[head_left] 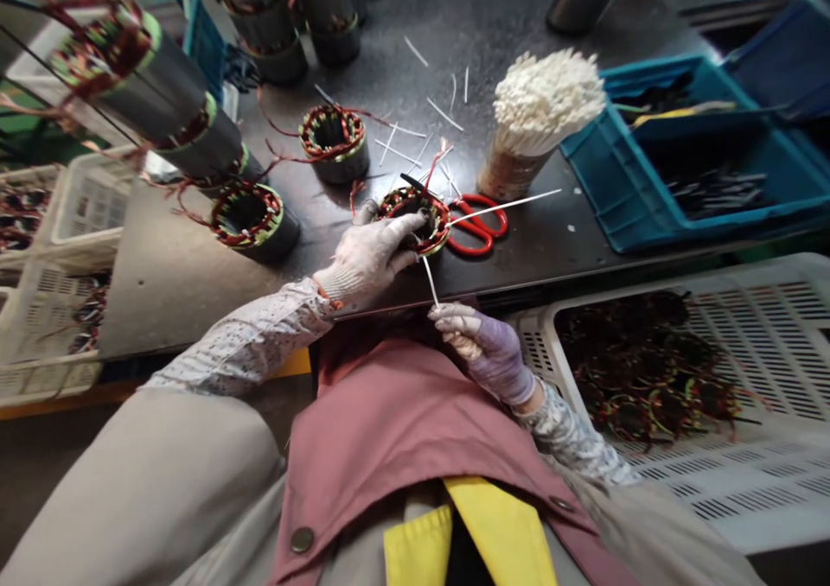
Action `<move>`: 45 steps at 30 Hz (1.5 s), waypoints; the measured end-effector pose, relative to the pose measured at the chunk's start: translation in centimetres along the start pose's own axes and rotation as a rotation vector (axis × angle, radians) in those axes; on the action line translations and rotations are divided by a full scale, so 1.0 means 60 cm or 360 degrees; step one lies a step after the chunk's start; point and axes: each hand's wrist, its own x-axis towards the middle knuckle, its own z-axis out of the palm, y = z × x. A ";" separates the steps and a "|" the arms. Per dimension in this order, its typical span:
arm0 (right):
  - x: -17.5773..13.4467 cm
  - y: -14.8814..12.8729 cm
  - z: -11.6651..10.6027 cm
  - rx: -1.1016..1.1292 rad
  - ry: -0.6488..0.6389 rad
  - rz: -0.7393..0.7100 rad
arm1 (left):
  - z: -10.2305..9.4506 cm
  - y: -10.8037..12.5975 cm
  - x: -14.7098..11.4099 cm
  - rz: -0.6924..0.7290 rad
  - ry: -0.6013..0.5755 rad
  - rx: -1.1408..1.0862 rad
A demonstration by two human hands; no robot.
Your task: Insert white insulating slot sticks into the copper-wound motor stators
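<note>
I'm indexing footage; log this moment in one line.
left hand: holding wired ring | right hand: pinching white cord | red-handled scissors: on table

Scissors [486,234] lie just right of the stator [439,214], perhaps touching it.

Dim, uneven light, pale glare on the dark tabletop [454,15], stretched, softly blurred edges
</note>
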 end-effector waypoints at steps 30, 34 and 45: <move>0.082 0.010 0.051 -0.0166 0.0532 0.0077 | 0.026 0.007 -0.016 0.0104 0.0456 -0.0271; 0.096 -0.014 0.040 -0.0304 0.0390 0.0135 | 0.034 -0.002 -0.014 0.0211 0.0460 -0.0292; 0.121 -0.009 0.042 -0.0354 0.0309 0.0367 | 0.038 -0.007 -0.012 0.0259 0.0395 -0.0274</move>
